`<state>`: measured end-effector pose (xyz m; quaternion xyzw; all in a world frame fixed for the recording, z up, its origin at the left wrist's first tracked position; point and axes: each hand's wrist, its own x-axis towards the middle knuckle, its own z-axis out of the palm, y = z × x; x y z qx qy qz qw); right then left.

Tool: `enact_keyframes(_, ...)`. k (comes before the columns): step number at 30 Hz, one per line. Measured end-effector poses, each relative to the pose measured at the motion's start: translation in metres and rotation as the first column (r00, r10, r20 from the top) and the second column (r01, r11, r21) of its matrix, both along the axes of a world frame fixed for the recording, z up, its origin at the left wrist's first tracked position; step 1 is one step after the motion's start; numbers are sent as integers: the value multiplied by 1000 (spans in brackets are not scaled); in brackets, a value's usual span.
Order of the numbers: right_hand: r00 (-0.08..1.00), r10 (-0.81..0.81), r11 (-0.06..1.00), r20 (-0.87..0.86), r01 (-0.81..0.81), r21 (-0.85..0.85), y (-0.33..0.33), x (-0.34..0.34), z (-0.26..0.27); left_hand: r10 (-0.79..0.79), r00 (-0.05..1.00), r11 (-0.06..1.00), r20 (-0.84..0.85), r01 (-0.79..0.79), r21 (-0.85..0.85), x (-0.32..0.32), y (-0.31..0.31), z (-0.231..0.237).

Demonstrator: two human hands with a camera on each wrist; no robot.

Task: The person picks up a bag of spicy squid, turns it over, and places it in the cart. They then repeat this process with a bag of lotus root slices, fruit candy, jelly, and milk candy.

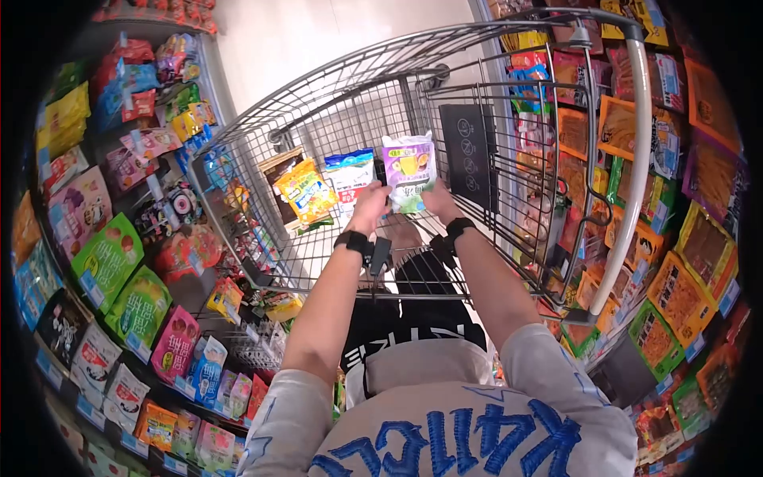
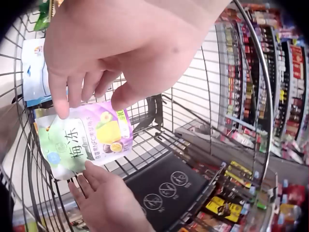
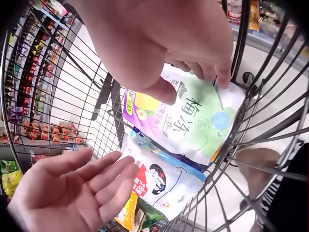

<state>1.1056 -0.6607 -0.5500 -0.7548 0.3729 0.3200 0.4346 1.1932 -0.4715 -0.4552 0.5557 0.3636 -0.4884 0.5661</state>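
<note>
Position: a purple, white and green pouch (image 1: 409, 167) sits inside the shopping cart (image 1: 640, 103), upper centre of the head view. It lies ahead of and between my hands, its long axis running nearly up the frame, away from me: purple end farther off, green end nearer. My left hand (image 1: 370, 208) is at its lower left edge, my right hand (image 1: 442, 202) at its lower right. By my reading the right is nearer, since in the right wrist view its thumb laps over the printed face.

Fingers: left extended and loosely spread, closed round nothing. Right relaxed, gently bent, tips along one edge of the pouch; no firm grip visible. Whether the left touches it, I cannot tell: the left wrist view overlaps them, while the right wrist view has that palm open and apart from the pouch.

Differences between views: only the head view gives the yellow pouch (image 1: 306, 191) whole, left of the blue-and-white pouch (image 1: 350, 171). The right wrist view adds the latter's dark cartoon and red patch at close range, with the purple-green pouch overlapping it. The left wrist view shows round pictograms on the black panel (image 2: 161, 171) clearly. Whether the pouch bears on the wire floor: not determinable.
</note>
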Motion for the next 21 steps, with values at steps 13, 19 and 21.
enact_keyframes(13, 987, -129, 990, 97, 134, -42, 17, 21, 37, 2, 995, 997, 102, 5, -77, 8, -22, -9)
enact_keyframes(19, 916, -351, 756, -196, 401, 518, 21, 59, 121, 216, 960, 968, 178, -186, -171, 22, 20, 53)
enact_keyframes(21, 919, -337, 730, -203, 391, 561, 29, 69, 141, 256, 950, 945, 179, -206, -255, 24, 47, 89)
